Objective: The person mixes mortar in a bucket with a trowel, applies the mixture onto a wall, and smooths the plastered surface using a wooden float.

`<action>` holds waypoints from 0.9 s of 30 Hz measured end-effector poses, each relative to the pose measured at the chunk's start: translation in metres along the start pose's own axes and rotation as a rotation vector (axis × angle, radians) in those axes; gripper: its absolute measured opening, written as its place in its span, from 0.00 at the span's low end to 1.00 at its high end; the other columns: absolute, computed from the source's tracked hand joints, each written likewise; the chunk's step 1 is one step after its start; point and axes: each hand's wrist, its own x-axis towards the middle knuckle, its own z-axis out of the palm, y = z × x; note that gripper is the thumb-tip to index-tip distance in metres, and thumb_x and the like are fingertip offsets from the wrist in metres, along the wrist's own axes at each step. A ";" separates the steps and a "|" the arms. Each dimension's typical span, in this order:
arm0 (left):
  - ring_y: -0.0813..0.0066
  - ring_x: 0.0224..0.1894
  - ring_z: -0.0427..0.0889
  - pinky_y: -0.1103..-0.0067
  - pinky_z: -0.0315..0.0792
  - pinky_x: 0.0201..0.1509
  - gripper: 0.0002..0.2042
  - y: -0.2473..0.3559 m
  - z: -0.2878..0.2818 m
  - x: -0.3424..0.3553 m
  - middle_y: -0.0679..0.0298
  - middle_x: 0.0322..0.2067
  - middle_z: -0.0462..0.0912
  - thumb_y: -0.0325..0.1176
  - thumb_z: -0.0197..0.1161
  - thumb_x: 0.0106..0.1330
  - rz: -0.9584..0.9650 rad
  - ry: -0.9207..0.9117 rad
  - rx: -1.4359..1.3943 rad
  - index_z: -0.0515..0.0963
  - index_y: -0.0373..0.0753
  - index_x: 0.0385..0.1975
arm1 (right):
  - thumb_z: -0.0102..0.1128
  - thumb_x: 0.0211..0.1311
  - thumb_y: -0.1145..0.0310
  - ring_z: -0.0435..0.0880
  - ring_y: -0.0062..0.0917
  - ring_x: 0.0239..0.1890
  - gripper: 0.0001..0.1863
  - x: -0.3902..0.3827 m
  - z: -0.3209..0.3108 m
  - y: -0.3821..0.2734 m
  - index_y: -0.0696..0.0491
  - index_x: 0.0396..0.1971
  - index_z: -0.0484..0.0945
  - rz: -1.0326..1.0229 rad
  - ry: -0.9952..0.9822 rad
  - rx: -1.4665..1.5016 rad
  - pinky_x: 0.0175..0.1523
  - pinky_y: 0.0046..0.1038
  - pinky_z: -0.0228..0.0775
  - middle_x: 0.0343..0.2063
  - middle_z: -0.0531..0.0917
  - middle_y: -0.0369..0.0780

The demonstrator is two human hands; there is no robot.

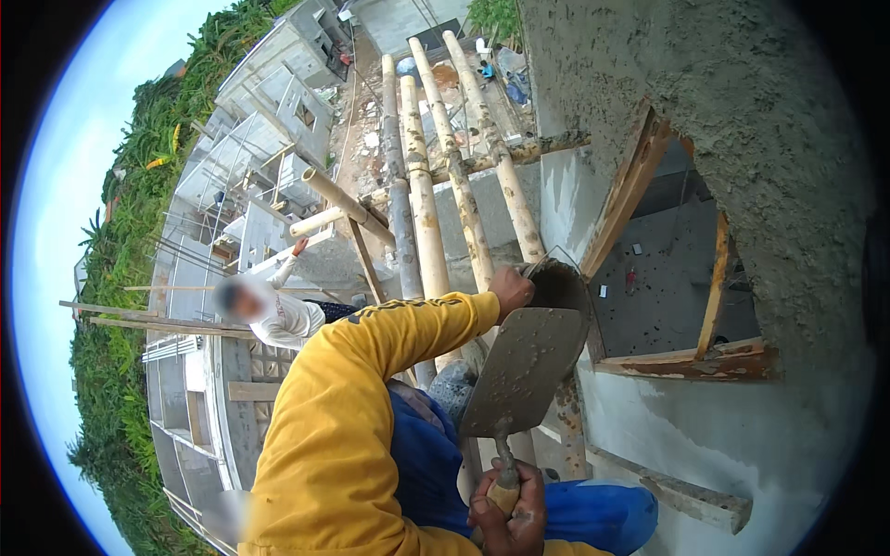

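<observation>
Holding one trowel [527, 369] at the centre of the view, in front of one bucket [562, 280], with the right hand [510, 511] closed around the wooden handle and the left hand [513, 290] curled at the bucket's rim. Speckled with grey mortar on the blade, but without any heaped load; not possible to tell whether touching the bucket. Judged from the present surface, already well advanced on the upper wall [779, 111], covered in rough mortar beside one timber-framed opening [629, 196]; apparently lacking an even finish there, and a comparable coat on the paler, smoother lower stretch [681, 431]. Counting outward: two hands, one trowel, one bucket, one opening; then, to the left of the wall, four long bamboo poles [419, 190] running away from the viewer, crossed by shorter ones too overlapped to count surely. Farther left, one person in a white top [283, 317], backed by unfinished block buildings [278, 139] and dense greenery [130, 306].
</observation>
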 end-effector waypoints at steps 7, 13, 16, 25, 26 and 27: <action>0.39 0.38 0.82 0.60 0.74 0.44 0.13 0.024 -0.003 0.009 0.35 0.31 0.80 0.27 0.53 0.52 -0.495 -0.019 -0.425 0.80 0.28 0.33 | 0.58 0.63 0.74 0.70 0.15 0.21 0.26 0.000 0.005 -0.011 0.59 0.58 0.59 -0.196 -0.030 -0.347 0.25 0.15 0.63 0.31 0.76 0.39; 0.39 0.36 0.82 0.60 0.74 0.44 0.14 0.043 -0.023 0.010 0.36 0.30 0.80 0.25 0.52 0.51 -0.632 0.128 -0.766 0.80 0.26 0.34 | 0.57 0.63 0.75 0.68 0.13 0.18 0.26 -0.004 0.004 -0.016 0.58 0.59 0.59 -0.139 0.056 -0.400 0.21 0.13 0.59 0.33 0.77 0.39; 0.40 0.36 0.82 0.61 0.73 0.45 0.15 0.040 -0.023 0.008 0.37 0.30 0.81 0.24 0.52 0.51 -0.677 0.100 -0.777 0.80 0.28 0.36 | 0.57 0.63 0.76 0.69 0.13 0.18 0.26 -0.003 0.008 -0.015 0.58 0.60 0.59 -0.139 0.061 -0.373 0.21 0.13 0.59 0.34 0.77 0.39; 0.39 0.37 0.81 0.62 0.73 0.47 0.15 0.042 -0.024 0.006 0.38 0.30 0.81 0.23 0.52 0.49 -0.407 0.162 -0.573 0.81 0.30 0.36 | 0.57 0.64 0.75 0.72 0.15 0.22 0.23 -0.001 0.010 -0.014 0.58 0.58 0.62 -0.179 0.084 -0.363 0.24 0.14 0.64 0.35 0.76 0.40; 0.40 0.35 0.81 0.63 0.74 0.46 0.15 0.046 -0.027 0.009 0.38 0.30 0.81 0.24 0.53 0.50 -0.543 0.129 -0.683 0.80 0.28 0.38 | 0.57 0.64 0.75 0.73 0.16 0.23 0.23 0.000 0.010 -0.014 0.59 0.57 0.62 -0.181 0.083 -0.356 0.25 0.15 0.66 0.35 0.76 0.40; 0.42 0.33 0.82 0.64 0.75 0.45 0.16 0.049 -0.029 0.011 0.37 0.29 0.81 0.24 0.54 0.51 -0.679 0.095 -0.793 0.80 0.27 0.40 | 0.57 0.64 0.75 0.73 0.16 0.23 0.23 0.001 0.007 -0.015 0.59 0.57 0.62 -0.182 0.085 -0.355 0.25 0.15 0.66 0.35 0.76 0.40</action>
